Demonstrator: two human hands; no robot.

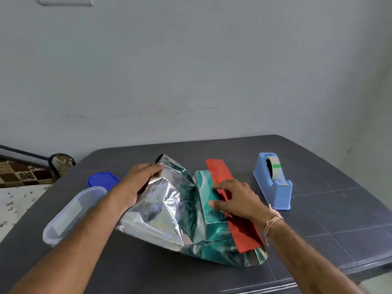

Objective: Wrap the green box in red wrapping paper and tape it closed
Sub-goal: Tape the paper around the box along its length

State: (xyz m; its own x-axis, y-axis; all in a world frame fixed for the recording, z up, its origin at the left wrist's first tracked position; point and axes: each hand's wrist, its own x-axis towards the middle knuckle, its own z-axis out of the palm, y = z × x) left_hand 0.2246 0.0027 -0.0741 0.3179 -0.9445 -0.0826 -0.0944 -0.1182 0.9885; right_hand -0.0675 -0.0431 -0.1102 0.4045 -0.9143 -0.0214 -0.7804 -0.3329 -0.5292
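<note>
Done: the green box (209, 206) lies on the open wrapping paper (161, 211), silver side up, and one red flap (220, 172) is folded over the box's top from the right hand's side.
Left: by my judgement the task is early. The other side of the sheet is not yet over the box, both ends are open, and no tape shows on the paper.
Box position: directly under the right hand's fingertips, between the two hands, resting on the paper on the bench (318, 230).
Right hand (235, 200): palm down, fingers fairly straight and spread, pressing the red flap flat against the box top; it grips nothing.
Left hand (140, 183): reaches forward and pinches the far edge of the silver sheet between thumb and fingers, lifting it off the bench so it stands crumpled beside the box.
Tape dispenser (273, 181): just beyond the right hand on its outer side, untouched.
Clutter: a clear container (70, 215) sits under the left forearm's outer side, with a blue lid (101, 180) just beyond it, near the left wrist.
</note>
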